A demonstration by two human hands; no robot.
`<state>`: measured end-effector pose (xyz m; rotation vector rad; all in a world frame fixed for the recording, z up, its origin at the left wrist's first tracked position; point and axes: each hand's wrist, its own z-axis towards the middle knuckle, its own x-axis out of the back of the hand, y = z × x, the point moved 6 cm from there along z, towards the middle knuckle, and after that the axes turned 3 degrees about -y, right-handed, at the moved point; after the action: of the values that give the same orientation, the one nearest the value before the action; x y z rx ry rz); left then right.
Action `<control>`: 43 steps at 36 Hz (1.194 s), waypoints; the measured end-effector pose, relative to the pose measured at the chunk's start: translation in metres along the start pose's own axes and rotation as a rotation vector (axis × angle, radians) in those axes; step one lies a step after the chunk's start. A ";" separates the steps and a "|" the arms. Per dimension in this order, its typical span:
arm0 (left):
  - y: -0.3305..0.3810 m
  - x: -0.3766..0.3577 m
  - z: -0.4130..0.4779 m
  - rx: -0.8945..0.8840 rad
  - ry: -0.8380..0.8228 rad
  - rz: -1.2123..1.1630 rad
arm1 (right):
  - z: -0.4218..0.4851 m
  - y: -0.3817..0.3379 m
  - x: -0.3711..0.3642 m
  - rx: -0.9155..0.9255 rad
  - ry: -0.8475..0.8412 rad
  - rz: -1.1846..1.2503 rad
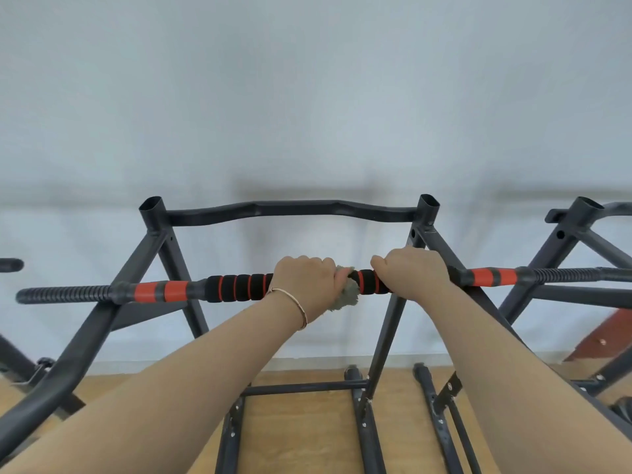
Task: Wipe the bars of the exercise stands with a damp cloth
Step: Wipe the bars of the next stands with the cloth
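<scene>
A horizontal bar (178,290) with black foam grips and orange bands runs across the dark grey exercise stand (155,241) in front of me. My left hand (304,285), with a thin bracelet on the wrist, is closed around the bar's middle with a grey-green cloth (349,292) bunched between palm and foam. The cloth hangs a little below the bar. My right hand (410,271) grips the bar directly, just right of the cloth. A curved upper bar (290,208) spans the stand's two open tube posts behind.
A second stand (561,234) rises at the right, and part of another shows at the far left (12,265). The stands' base rails (362,429) rest on a wooden floor. A pale wall is close behind. A reddish-brown board (605,340) leans low at the right.
</scene>
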<state>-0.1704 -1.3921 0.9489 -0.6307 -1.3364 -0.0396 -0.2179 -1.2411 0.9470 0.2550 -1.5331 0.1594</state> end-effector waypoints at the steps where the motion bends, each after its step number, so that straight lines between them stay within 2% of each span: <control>1: 0.003 -0.002 0.000 0.011 0.008 0.014 | -0.004 -0.001 -0.004 -0.001 0.077 -0.040; 3: 0.009 -0.002 0.000 0.026 0.003 0.024 | -0.017 -0.001 -0.013 -0.073 0.213 0.031; 6: 0.009 -0.002 0.005 0.031 -0.057 0.016 | -0.030 0.004 -0.017 -0.104 0.529 0.079; 8: 0.003 -0.003 0.010 0.042 -0.099 -0.010 | -0.033 0.001 -0.019 -0.072 0.575 0.038; 12: 0.001 -0.003 0.010 0.071 -0.049 -0.061 | -0.025 0.002 -0.018 -0.085 0.386 -0.110; 14: 0.004 -0.003 0.007 0.066 -0.003 -0.054 | -0.014 0.009 -0.007 -0.104 0.244 -0.025; 18: 0.005 -0.003 0.003 0.065 0.027 -0.054 | 0.011 0.011 -0.002 -0.080 -0.181 0.147; 20: 0.006 -0.002 0.002 0.062 0.030 -0.056 | 0.015 0.010 -0.009 -0.097 -0.286 0.234; 22: 0.004 -0.002 0.002 0.054 0.002 -0.050 | 0.011 0.013 -0.016 -0.125 -0.301 0.240; 27: -0.003 -0.002 0.002 -0.035 -0.061 0.006 | 0.007 0.009 -0.009 0.002 -0.054 -0.031; 29: -0.009 -0.001 -0.003 -0.052 -0.058 0.047 | -0.001 0.005 -0.007 0.053 0.159 -0.151; 32: -0.013 -0.007 -0.015 -0.011 0.008 0.062 | -0.022 0.003 -0.016 -0.013 0.480 -0.025; 34: -0.013 -0.011 -0.019 0.034 0.055 0.052 | -0.025 0.004 -0.020 -0.013 0.554 0.012; 36: -0.012 -0.014 -0.017 0.041 0.051 0.044 | -0.020 0.000 -0.015 0.018 0.485 -0.047; 38: -0.015 -0.016 -0.011 0.041 0.035 0.038 | -0.008 0.004 -0.008 0.004 0.260 -0.036; 41: -0.017 -0.015 -0.009 0.039 0.018 0.024 | 0.013 0.007 0.002 -0.018 -0.114 0.137; 43: -0.017 -0.015 -0.011 0.034 0.016 0.024 | 0.021 -0.001 0.008 -0.015 -0.216 0.184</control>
<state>-0.1703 -1.4159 0.9411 -0.6169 -1.3114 -0.0024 -0.2378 -1.2481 0.9551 0.1219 -1.7717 0.2724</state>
